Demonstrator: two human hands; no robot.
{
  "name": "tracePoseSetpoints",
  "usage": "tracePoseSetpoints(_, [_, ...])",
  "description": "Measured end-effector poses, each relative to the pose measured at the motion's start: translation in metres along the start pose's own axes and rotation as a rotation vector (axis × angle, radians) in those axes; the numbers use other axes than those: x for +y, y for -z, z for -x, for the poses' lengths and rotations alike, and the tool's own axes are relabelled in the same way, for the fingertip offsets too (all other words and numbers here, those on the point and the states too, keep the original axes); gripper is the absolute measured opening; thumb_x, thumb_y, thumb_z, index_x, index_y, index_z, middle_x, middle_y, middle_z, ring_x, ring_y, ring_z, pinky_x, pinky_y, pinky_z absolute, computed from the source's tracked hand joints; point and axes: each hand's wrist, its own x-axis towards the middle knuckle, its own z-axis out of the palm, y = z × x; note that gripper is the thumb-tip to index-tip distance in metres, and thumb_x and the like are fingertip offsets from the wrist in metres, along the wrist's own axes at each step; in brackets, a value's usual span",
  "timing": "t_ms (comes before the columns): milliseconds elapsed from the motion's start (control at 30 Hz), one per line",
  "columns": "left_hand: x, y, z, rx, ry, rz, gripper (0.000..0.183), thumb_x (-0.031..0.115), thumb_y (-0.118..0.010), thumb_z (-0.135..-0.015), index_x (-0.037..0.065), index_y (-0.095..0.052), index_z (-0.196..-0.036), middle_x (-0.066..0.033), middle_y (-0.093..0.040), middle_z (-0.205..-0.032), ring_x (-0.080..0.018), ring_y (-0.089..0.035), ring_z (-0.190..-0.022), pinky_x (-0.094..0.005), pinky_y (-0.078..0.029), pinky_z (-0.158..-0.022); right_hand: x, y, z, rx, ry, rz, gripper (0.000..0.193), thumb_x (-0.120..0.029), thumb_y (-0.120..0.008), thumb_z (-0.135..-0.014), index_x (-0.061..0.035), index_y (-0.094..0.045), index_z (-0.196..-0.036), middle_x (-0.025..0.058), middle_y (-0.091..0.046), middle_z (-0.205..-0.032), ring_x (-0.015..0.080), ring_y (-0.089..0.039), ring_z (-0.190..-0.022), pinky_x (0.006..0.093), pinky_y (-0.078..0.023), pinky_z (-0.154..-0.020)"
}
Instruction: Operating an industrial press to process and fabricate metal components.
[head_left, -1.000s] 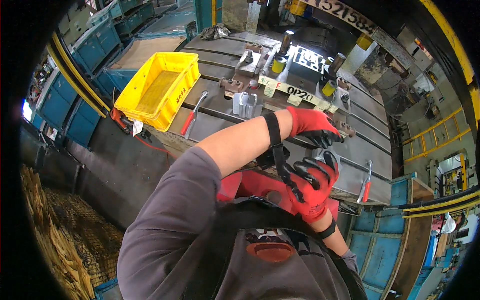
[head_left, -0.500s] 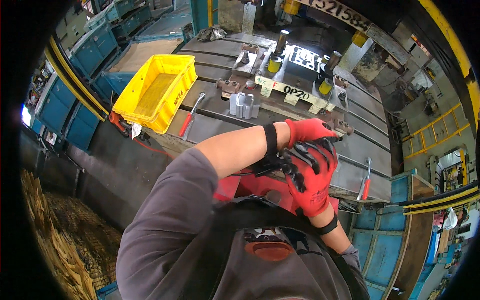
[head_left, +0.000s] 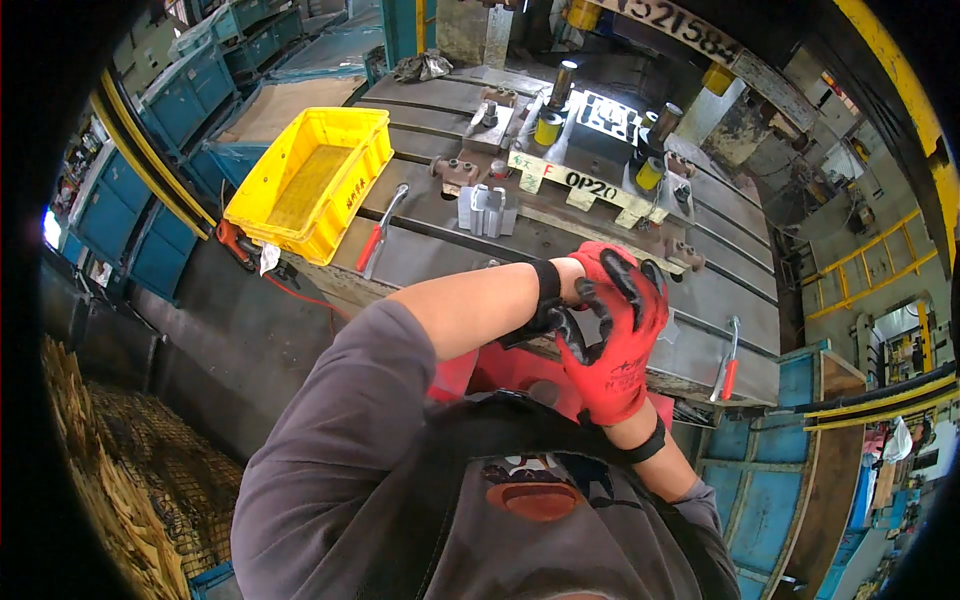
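At the far left of the steel bench (head_left: 600,225), a yellow bin (head_left: 310,185) is sitting well away from your hands, with a red-handled tool (head_left: 375,235) lying just beside it and a cluster of grey metal brackets (head_left: 485,210) a little further along. You are touching none of these.

Your bare left forearm is crossing in front of your chest, and your left hand (head_left: 615,268), in its red glove, is hanging above the near edge of the bench. Its fingers are mostly hidden behind your other hand, so you cannot tell whether they are curled or loose. Your right hand (head_left: 610,360), also gloved in red and black, is coming up from below, and its fingers (head_left: 578,325) are closing around the black cuff (head_left: 546,292) at your left wrist.

Judging by that hold, you are seating the left glove rather than working on any part. Finishing that looks to call for a firm tug on the cuff towards your elbow while you are spreading the left fingers.

Further right, a second red-handled tool (head_left: 728,365) is lying near the bench edge.
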Motion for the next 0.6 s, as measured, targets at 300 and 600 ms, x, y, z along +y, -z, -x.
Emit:
tracePoseSetpoints(300, [0.011, 0.004, -0.021, 0.1, 0.253, -0.333, 0.026, 0.029, -0.063, -0.067, 0.008, -0.063, -0.082, -0.016, -0.063, -0.082, -0.0323, -0.062, -0.084, -0.0381, -0.049, -0.072, 0.004, -0.012, 0.01, 0.15, -0.106, -0.197, 0.083, -0.027, -0.078, -0.059, -0.005, -0.04, -0.129, 0.0163, -0.038, -0.13, 0.0367, -0.033, -0.122, 0.0485, -0.026, -0.1])
tracePoseSetpoints(600, [0.029, 0.004, -0.015, 0.178, 0.293, -0.543, 0.026, 0.029, -0.061, -0.071, 0.01, -0.058, -0.088, -0.0114, -0.061, -0.086, -0.0293, -0.061, -0.084, -0.0356, -0.048, -0.069, 0.003, -0.005, -0.002, 0.15, -0.079, -0.152, 0.086, -0.022, -0.077, -0.061, -0.0027, -0.034, -0.133, 0.0175, -0.036, -0.133, 0.0356, -0.033, -0.124, 0.0456, -0.026, -0.102])
